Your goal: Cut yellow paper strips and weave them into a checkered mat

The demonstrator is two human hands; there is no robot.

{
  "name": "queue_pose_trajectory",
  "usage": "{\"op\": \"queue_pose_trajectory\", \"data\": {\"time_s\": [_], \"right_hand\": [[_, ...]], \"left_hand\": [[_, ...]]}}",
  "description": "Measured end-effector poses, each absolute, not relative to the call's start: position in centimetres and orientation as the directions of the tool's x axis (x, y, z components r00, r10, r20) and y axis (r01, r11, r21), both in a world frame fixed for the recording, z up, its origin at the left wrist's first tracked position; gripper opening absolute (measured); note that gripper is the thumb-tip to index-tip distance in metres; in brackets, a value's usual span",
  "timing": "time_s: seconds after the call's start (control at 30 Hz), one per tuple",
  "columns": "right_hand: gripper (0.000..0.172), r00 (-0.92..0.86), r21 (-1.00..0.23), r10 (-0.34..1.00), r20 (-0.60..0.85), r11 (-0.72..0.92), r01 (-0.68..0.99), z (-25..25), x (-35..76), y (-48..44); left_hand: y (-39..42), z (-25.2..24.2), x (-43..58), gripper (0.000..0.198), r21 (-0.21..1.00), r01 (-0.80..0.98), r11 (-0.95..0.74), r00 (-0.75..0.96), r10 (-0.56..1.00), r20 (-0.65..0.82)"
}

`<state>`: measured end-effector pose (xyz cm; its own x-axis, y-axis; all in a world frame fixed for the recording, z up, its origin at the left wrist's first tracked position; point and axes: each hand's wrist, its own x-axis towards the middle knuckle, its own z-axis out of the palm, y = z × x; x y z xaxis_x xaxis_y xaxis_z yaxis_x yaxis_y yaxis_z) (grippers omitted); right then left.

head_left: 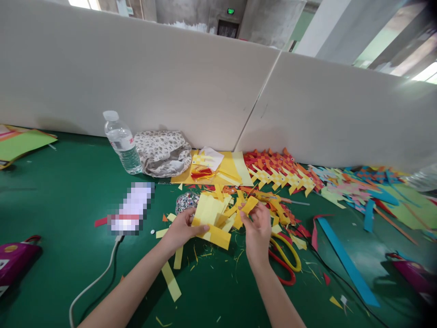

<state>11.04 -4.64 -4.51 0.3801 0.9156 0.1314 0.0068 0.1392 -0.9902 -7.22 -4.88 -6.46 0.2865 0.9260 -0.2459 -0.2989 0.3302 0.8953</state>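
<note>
Holding the work up off the table (68, 200), both hands are busy w/ yellow paper. The pale yellow paper (209, 207) looks only part done, I'd guess. It's cut in long strips, & one deep yellow strip (219, 237) goes across its near end. The far part has no such strip that I can see, so most of the weaving seems left to do. At the far side, a row of yellow checked fish (290, 179) & a bunch of red fish (271, 159) look done, or close to it.

The left hand (184, 228) has the pale paper by its near left corner, thumb on top. The right hand (256, 225) pinches a short yellow strip (251, 205), just right of the paper. Can't tell if that strip touches it, bc loose bits behind mix in. So the pale paper sits btwn the hands, closer to the left one.

More yellow strips (282, 214) lie about, esp. just right of the right hand. Scissors (297, 260) w/ red & yellow handles lie on the table, near & right of that hand. A bag of toy eyes (186, 200) is just past the left hand.
</note>
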Motion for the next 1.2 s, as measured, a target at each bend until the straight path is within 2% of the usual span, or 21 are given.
{"op": "queue_pose_trajectory", "data": {"time_s": [0.1, 0.3, 0.43, 0.57, 0.67, 0.77, 1.0, 1.2], "right_hand": [[0.048, 0.361, -0.993, 0.925, 0.115, 0.120, 0.010, -4.7, 11.1, -4.7], [0.036, 0.256, -0.986, 0.958, 0.128, 0.095, 0.135, -4.4, 10.7, -5.1], [0.037, 0.161, -0.951, 0.969, 0.186, 0.136, 0.278, -4.4, 10.5, -5.2], [0.026, 0.107, -0.898, 0.955, 0.276, 0.216, 0.383, -4.8, 10.6, -5.3], [0.019, 0.056, -0.900, 0.943, 0.328, 0.294, 0.322, -4.7, 10.5, -5.5], [0.025, -0.038, -0.925, 0.948, 0.316, 0.317, 0.209, -4.1, 10.2, -6.0], [0.031, -0.298, -0.983, 0.940, 0.168, 0.183, 0.021, -3.7, 9.9, -6.7], [0.034, -0.384, -0.987, 0.912, 0.144, 0.162, 0.015, -3.8, 9.9, -6.7]], "left_hand": [[-5.1, -6.6, -6.9, 0.043, 0.912, -0.257, 0.319, 0.298, 0.924, -0.240], [-5.5, -6.2, -6.5, 0.042, 0.916, -0.232, 0.326, 0.351, 0.907, -0.234], [-5.7, -6.2, -6.2, 0.039, 0.906, -0.259, 0.334, 0.381, 0.898, -0.222], [-5.8, -6.4, -6.1, 0.042, 0.911, -0.230, 0.343, 0.374, 0.895, -0.243], [-5.8, -6.6, -6.0, 0.044, 0.909, -0.222, 0.353, 0.368, 0.893, -0.258], [-5.7, -6.7, -6.0, 0.043, 0.894, -0.272, 0.355, 0.367, 0.897, -0.244], [-5.2, -6.9, -6.3, 0.040, 0.895, -0.297, 0.334, 0.267, 0.928, -0.259], [-5.2, -6.6, -6.6, 0.036, 0.899, -0.282, 0.336, 0.247, 0.931, -0.270]]}}
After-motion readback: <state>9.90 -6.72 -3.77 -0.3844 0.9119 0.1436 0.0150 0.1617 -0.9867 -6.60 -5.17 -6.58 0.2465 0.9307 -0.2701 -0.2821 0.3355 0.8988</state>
